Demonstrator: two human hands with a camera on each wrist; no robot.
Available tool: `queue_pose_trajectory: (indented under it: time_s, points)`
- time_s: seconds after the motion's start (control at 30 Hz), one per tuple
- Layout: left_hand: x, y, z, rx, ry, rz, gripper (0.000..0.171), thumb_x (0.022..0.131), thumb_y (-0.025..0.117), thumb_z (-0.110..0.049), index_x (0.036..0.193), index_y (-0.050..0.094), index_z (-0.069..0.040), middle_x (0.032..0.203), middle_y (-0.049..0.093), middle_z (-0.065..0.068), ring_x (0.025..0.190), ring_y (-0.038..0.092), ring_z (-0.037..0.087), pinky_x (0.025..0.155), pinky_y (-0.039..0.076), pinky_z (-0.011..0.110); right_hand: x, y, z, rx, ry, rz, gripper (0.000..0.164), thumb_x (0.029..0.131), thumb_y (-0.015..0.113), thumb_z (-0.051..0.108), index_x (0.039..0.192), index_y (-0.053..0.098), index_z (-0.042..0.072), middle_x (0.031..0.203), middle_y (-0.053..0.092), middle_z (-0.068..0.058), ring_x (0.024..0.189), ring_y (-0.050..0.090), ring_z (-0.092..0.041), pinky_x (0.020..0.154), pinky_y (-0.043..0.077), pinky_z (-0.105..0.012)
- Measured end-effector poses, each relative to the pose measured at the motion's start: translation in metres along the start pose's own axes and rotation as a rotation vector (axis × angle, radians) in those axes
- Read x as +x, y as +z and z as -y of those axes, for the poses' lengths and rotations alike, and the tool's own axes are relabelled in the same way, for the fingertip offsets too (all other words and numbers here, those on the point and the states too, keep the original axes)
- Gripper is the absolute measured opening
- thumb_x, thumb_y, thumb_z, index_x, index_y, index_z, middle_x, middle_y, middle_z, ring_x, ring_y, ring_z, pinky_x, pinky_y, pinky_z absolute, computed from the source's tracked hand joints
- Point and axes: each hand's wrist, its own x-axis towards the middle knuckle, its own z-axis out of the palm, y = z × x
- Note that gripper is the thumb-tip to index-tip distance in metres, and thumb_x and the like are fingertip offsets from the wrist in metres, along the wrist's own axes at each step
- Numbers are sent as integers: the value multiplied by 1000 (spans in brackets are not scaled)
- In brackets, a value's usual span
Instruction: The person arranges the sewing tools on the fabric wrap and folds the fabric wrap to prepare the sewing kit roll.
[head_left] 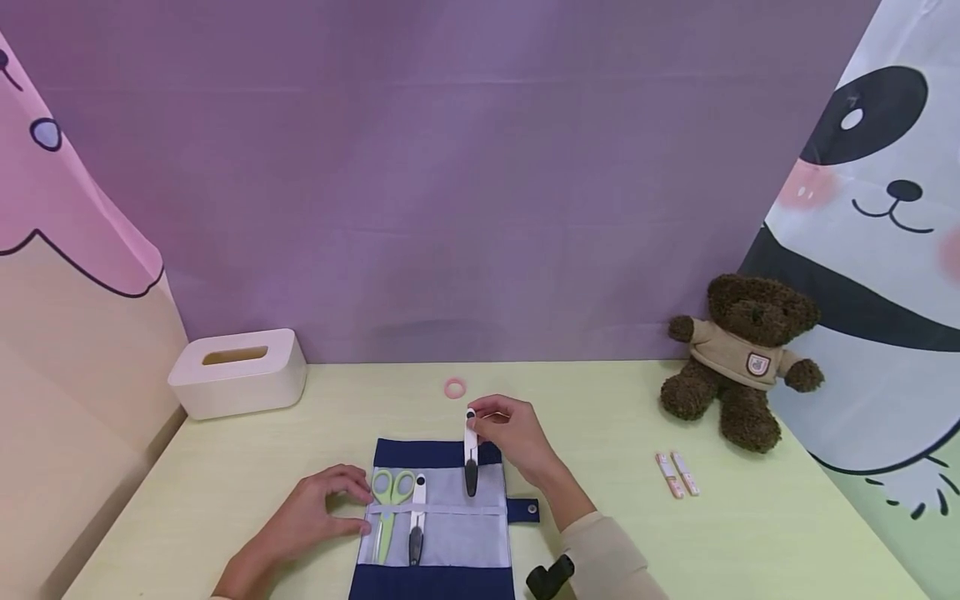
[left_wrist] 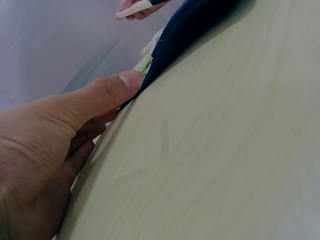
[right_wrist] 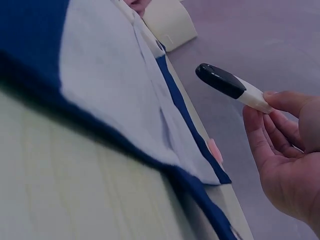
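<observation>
A navy and pale-grey fabric tool pouch [head_left: 465, 533] lies unfolded on the table. Green-handled scissors [head_left: 392, 492] and a slim white tool with a dark end [head_left: 417, 517] sit under its strap. My right hand [head_left: 517, 437] pinches a matching white tool with a rounded black end [right_wrist: 227, 85] by its white part, with the black end pointing down over the pouch's upper right. Thumb and fingers of my left hand [head_left: 318, 512] rest at the pouch's left edge; its thumb [left_wrist: 131, 80] shows right at the navy border.
A white tissue box [head_left: 247, 375] stands at the back left. A pink tape ring [head_left: 454, 387] lies behind the pouch. To the right are two small pink-and-white sticks [head_left: 677, 475] and a brown teddy bear [head_left: 742, 358]. The pouch's snap tab [head_left: 523, 510] sticks out rightward.
</observation>
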Motion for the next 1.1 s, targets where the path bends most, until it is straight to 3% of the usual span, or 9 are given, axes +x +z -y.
queue_pose_trajectory:
  time_s: [0.27, 0.43, 0.77, 1.1]
  points:
    - [-1, -1, -2, 11, 3, -8, 27, 74, 91, -42, 95, 78, -30, 120, 72, -4, 114, 64, 10, 105, 49, 23, 0, 24, 1, -12, -3, 40, 32, 93, 74, 5, 122, 68, -6, 102, 67, -17, 81, 70, -13, 82, 64, -34]
    - [0, -1, -2, 12, -9, -6, 27, 74, 91, -42, 95, 78, -30, 120, 71, -5, 115, 64, 10, 106, 49, 24, 3, 33, -5, 41, 10, 49, 33, 91, 74, 2, 121, 66, -9, 99, 66, -15, 78, 70, -12, 79, 64, -33]
    - [1, -1, -2, 9, -20, 0, 27, 74, 91, -43, 95, 78, -30, 121, 71, -5, 115, 64, 10, 106, 49, 25, 6, 33, -17, 3, 16, 7, 29, 91, 73, 0, 118, 67, -9, 99, 66, -16, 78, 70, -13, 76, 64, -31]
    - [1, 1, 0, 5, -14, 1, 27, 75, 90, -43, 95, 78, -30, 120, 71, -5, 114, 63, 9, 105, 49, 24, 6, 34, -21, 33, 39, 42, 31, 90, 74, 0, 118, 67, -10, 95, 66, -11, 76, 69, -12, 75, 64, -31]
